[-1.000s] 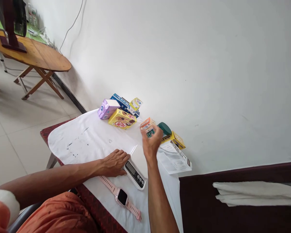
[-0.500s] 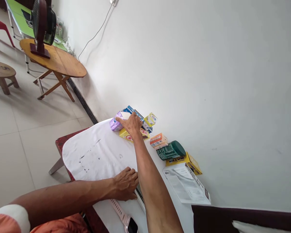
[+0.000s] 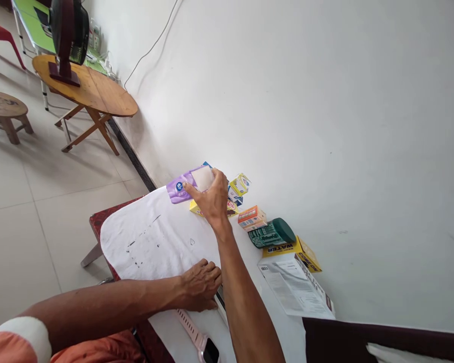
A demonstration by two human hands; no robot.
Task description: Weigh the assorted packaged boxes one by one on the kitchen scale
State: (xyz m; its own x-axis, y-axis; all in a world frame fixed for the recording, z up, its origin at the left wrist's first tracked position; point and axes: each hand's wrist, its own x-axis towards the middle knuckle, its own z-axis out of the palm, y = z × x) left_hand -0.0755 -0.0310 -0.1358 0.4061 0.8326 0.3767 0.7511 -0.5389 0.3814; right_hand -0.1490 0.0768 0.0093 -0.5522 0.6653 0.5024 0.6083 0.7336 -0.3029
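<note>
My right hand (image 3: 211,197) is closed around one end of a purple and white soft pack (image 3: 181,187), which looks like a tissue pack. Its thumb lies on the near side, and the pack tilts over a yellow box (image 3: 199,208) and a mostly hidden blue box (image 3: 207,164). My left hand (image 3: 200,285) rests low over the white cloth with its fingers curled. Beside it is a flat, dark, pale-edged object (image 3: 222,304), mostly covered by my arms; whether the hand grips it is hidden. A pink smartwatch (image 3: 208,349) lies just below the left wrist.
Along the wall stand a small yellow-and-white box (image 3: 240,184), an orange box (image 3: 251,218), a green jar (image 3: 274,233) on its side, a yellow box (image 3: 308,254) and a white box (image 3: 293,285). A fan (image 3: 68,40) stands on a wooden folding table (image 3: 109,98) at the upper left.
My right hand has gripped the purple pack and tipped it up, so more of its white part shows. The left hand stays in about the same place.
</note>
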